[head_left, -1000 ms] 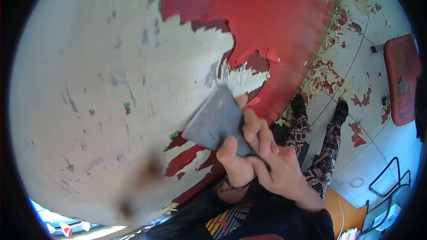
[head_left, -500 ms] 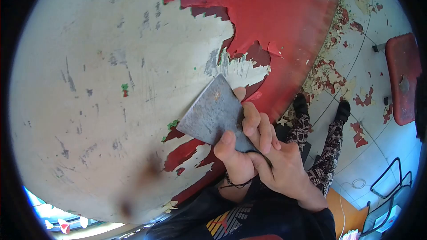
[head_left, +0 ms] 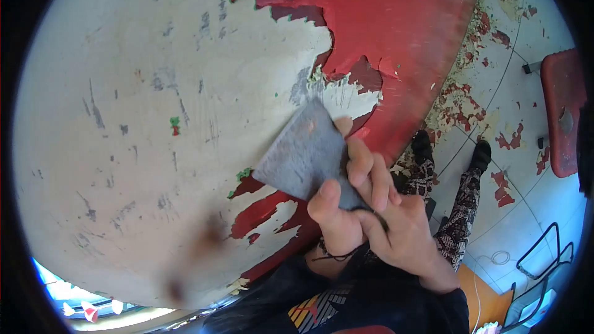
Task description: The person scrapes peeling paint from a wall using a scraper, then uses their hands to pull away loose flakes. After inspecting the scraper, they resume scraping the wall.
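A wide flat metal scraper lies across the curved surface, its blade over bare pale material beside the ragged edge of the red coating. My left hand, with a dark cord bracelet at the wrist, is closed on it, thumb pressed on top of the blade; its other fingers are hidden. From the right, my right hand wraps round the scraper's near end with bent fingers. The handle is covered by the hands. Torn red strips remain on the surface below the blade.
Peeled red and cream flakes litter the tiled floor. A red seat stands at the right, with a black-framed chair lower down. Two legs in patterned trousers show beside the curved surface.
The scraper and both hands have shifted slightly right, and the blade's upper corner is a little higher, nearer the coating's edge. The whole view has also moved slightly. Both hands keep their grip.
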`<state>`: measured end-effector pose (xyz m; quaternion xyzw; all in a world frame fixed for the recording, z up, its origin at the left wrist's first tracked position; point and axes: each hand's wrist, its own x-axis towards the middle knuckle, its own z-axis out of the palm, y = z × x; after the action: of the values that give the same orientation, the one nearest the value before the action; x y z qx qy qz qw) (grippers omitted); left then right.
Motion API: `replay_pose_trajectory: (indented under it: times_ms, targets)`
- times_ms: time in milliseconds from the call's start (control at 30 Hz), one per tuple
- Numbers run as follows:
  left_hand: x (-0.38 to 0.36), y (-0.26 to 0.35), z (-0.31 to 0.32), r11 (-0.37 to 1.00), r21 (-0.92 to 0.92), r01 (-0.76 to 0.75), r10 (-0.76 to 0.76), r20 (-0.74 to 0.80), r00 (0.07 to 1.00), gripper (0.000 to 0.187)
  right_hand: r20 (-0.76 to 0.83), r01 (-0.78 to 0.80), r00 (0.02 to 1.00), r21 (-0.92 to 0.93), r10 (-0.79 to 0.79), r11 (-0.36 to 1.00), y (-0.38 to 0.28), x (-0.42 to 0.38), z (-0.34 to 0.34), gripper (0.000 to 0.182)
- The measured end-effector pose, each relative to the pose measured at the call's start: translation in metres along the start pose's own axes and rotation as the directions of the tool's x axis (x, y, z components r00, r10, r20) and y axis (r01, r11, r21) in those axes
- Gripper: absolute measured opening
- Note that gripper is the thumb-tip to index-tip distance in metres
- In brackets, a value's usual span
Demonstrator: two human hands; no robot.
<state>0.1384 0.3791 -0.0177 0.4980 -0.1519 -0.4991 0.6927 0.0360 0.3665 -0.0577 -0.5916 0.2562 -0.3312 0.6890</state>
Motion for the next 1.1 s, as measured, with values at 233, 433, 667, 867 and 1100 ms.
replay_pose_trajectory:
  times_ms: [233, 433, 667, 867, 1100]
  targets:
    - [0.011, 0.002, 0.010, 0.999, -0.038, 0.011, -0.010, 0.033, 0.999, 0.083, 0.031, -0.035, 0.999, -0.035, 0.036, 0.999, -0.007, 0.010, -0.013, 0.031]
    - [0.013, 0.004, 0.017, 0.992, -0.121, 0.026, -0.025, 0.011, 1.000, 0.077, -0.004, -0.057, 0.998, -0.009, 0.057, 0.998, -0.004, 0.007, -0.009, 0.032]
    - [0.009, -0.004, 0.004, 0.991, 0.132, -0.020, 0.014, 0.049, 0.999, 0.060, -0.084, -0.017, 0.996, 0.029, 0.020, 0.999, 0.004, 0.005, -0.007, 0.024]
    - [0.017, 0.001, 0.019, 0.988, 0.153, 0.014, -0.018, 0.023, 1.000, 0.076, -0.047, -0.065, 0.997, 0.073, 0.069, 0.995, 0.001, 0.010, -0.011, 0.031]
    - [0.031, 0.004, 0.032, 0.993, 0.116, -0.008, 0.005, 0.024, 1.000, 0.081, -0.087, -0.018, 0.996, 0.051, 0.023, 0.999, -0.007, 0.022, -0.016, 0.024]
